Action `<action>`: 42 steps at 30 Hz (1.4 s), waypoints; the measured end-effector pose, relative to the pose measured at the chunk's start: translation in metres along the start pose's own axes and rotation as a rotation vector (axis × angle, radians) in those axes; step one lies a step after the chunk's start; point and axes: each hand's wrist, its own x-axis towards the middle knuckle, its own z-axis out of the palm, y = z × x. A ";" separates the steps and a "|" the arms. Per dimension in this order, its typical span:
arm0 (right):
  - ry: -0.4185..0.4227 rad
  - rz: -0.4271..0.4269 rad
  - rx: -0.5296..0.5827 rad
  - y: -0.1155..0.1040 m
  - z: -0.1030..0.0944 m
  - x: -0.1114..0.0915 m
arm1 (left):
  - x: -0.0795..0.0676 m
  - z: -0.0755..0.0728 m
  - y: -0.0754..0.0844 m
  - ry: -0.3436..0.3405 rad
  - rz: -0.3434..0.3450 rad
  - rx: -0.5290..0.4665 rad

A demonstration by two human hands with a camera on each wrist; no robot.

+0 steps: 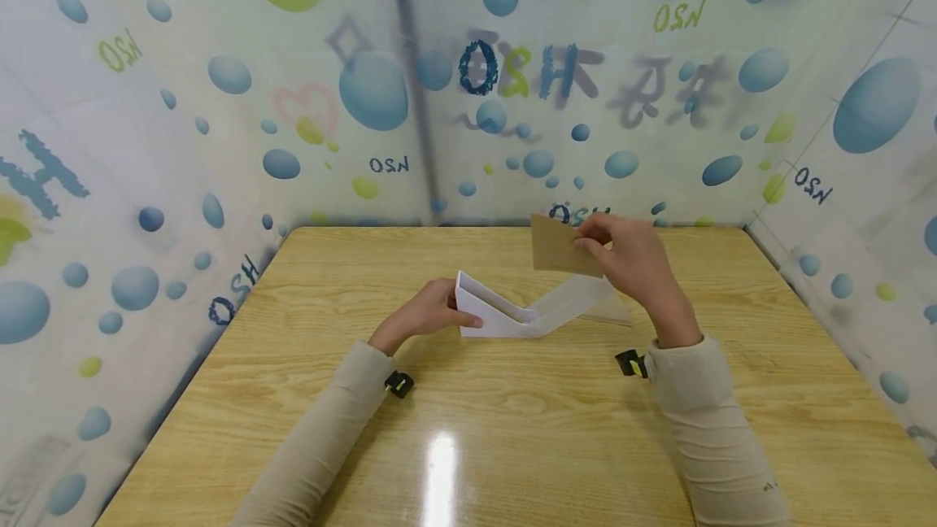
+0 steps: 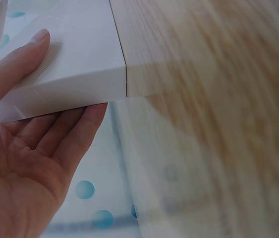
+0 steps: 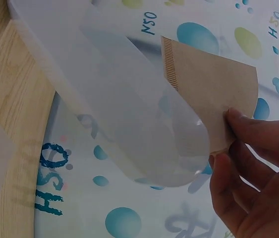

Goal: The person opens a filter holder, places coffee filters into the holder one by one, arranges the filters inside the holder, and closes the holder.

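From my end, the head view reads bright and evenly lit, with one white streak of glare [image 1: 441, 478] on the near part of the wooden surface [image 1: 542, 429] and a soft shadow under the left sleeve [image 1: 315, 437]. The wide lens makes the side walls [image 1: 827, 185] splay outward. My left wrist picture is dimmer: the wood smears into blur at right, while the white box's [image 2: 87, 34] fine texture is readable beside a faint thumb shadow. On the right wrist, I see hazy, bluish light and small glints on the translucent flap [image 3: 124, 109].
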 end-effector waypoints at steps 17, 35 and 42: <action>-0.023 0.004 0.003 -0.003 0.001 0.000 | -0.001 -0.001 0.004 -0.004 0.006 0.000; -0.027 0.013 0.009 -0.006 0.006 0.001 | 0.000 -0.002 0.003 -0.002 0.015 0.006; -0.038 0.000 0.014 -0.008 0.007 0.001 | -0.001 -0.001 0.004 -0.006 0.014 0.006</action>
